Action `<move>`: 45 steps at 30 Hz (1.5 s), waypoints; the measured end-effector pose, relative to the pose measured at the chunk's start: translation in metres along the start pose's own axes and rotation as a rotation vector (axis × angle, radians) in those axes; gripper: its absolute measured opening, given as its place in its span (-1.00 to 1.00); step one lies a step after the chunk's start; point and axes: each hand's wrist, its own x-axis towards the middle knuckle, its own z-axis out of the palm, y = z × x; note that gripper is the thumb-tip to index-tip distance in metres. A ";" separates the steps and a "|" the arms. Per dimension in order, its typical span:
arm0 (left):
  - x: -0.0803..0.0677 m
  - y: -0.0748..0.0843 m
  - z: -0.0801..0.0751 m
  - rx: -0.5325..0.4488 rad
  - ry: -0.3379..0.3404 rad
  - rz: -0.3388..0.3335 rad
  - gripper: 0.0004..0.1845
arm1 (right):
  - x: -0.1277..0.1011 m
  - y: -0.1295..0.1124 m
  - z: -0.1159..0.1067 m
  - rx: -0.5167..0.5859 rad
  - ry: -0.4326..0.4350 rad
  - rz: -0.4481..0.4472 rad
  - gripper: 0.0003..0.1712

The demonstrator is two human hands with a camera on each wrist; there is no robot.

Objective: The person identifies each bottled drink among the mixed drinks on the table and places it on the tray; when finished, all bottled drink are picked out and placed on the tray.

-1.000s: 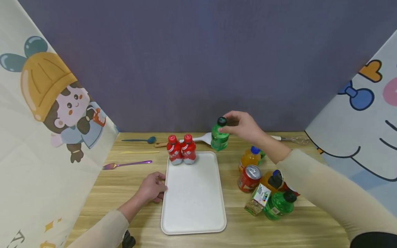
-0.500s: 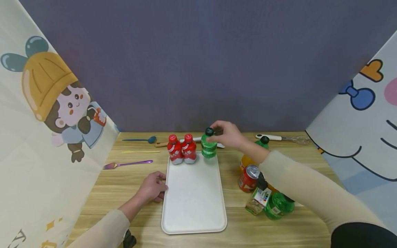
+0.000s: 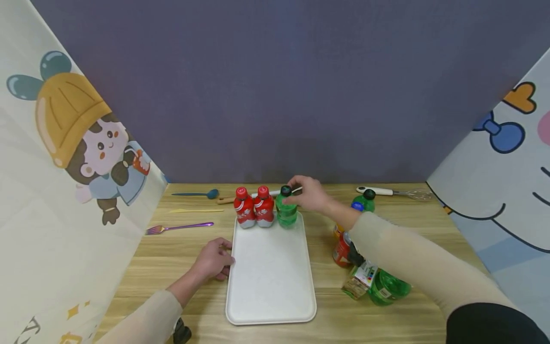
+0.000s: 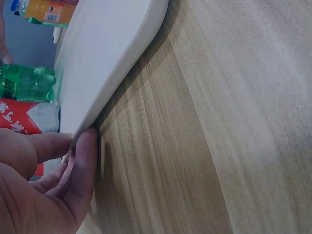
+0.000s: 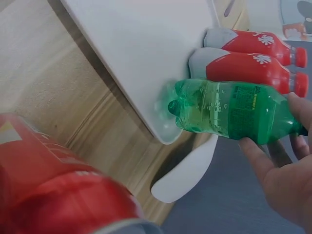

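A white tray (image 3: 270, 277) lies lengthwise on the wooden table. My left hand (image 3: 213, 259) pinches its left rim, the thumb and fingers meeting at the edge in the left wrist view. Two red bottles (image 5: 243, 66) with white bases stand side by side at the tray's far end. Beside them, at the far right corner, is a green soda bottle (image 5: 224, 107) with a black cap. My right hand (image 3: 310, 195) grips it near the top. Its base is at the tray surface; whether it bears on the tray I cannot tell.
Right of the tray, partly behind my right arm, are a red can (image 3: 341, 251), a small carton (image 3: 360, 281), green bottles (image 3: 386, 288) and an orange drink bottle (image 4: 51, 12). A spatula (image 5: 185, 170) and whisk (image 3: 395, 192) lie behind. Left are a spoon (image 3: 197, 194), knife (image 3: 196, 210) and fork (image 3: 178, 228).
My right hand has carried the green soda bottle left and down, from beyond the tray's corner to beside the red bottles. My left hand stays at the rim.
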 end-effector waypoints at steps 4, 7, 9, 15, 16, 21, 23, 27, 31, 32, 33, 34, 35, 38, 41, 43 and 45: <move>0.001 0.000 0.000 -0.001 -0.001 -0.003 -0.59 | 0.001 0.003 0.005 -0.023 0.012 0.008 -0.58; 0.001 -0.001 0.000 -0.001 -0.004 -0.003 -0.59 | 0.001 0.005 0.007 -0.007 0.018 0.007 -0.59; 0.001 0.000 0.000 -0.001 -0.005 -0.006 -0.59 | 0.002 0.007 0.007 0.012 0.016 0.006 -0.59; 0.001 0.001 0.000 -0.004 -0.005 -0.007 -0.59 | 0.003 0.009 0.007 0.040 0.015 0.017 -0.58; 0.000 0.001 0.000 -0.004 -0.005 -0.007 -0.59 | 0.003 0.009 0.006 0.040 0.015 0.020 -0.58; 0.000 0.001 0.000 0.008 -0.001 -0.010 -0.59 | 0.003 0.010 0.005 0.026 -0.008 0.022 -0.57; 0.000 0.002 0.000 0.012 0.001 -0.010 -0.59 | 0.004 0.009 0.004 0.015 -0.017 0.027 -0.56; -0.001 0.002 0.000 0.012 0.002 -0.006 -0.60 | 0.006 0.008 0.001 -0.030 -0.030 0.042 -0.51; -0.001 0.003 0.000 0.007 0.002 -0.005 -0.60 | 0.008 0.004 -0.002 -0.102 -0.051 0.038 -0.49; -0.001 0.002 0.000 0.006 0.001 -0.004 -0.60 | 0.008 0.003 -0.003 -0.125 -0.059 0.030 -0.49; -0.001 0.002 0.000 0.006 0.002 -0.005 -0.60 | 0.009 0.002 -0.004 -0.145 -0.069 0.023 -0.49; -0.001 0.002 0.000 0.004 0.002 -0.004 -0.60 | 0.009 0.000 -0.006 -0.161 -0.082 0.019 -0.49; -0.001 0.002 0.000 0.001 0.003 -0.006 -0.60 | 0.009 -0.002 -0.007 -0.172 -0.096 0.016 -0.48; -0.001 0.001 0.001 -0.001 0.004 0.000 -0.60 | 0.008 -0.006 -0.013 -0.192 -0.144 0.018 -0.45; 0.000 0.001 0.002 -0.002 0.005 0.007 -0.59 | 0.006 -0.009 -0.019 -0.192 -0.188 0.028 -0.40; 0.000 0.000 0.001 0.000 0.008 0.005 -0.59 | 0.005 -0.011 -0.022 -0.196 -0.202 0.026 -0.37; -0.001 0.000 0.000 -0.002 0.010 0.001 -0.59 | 0.003 -0.014 -0.025 -0.202 -0.205 0.017 -0.35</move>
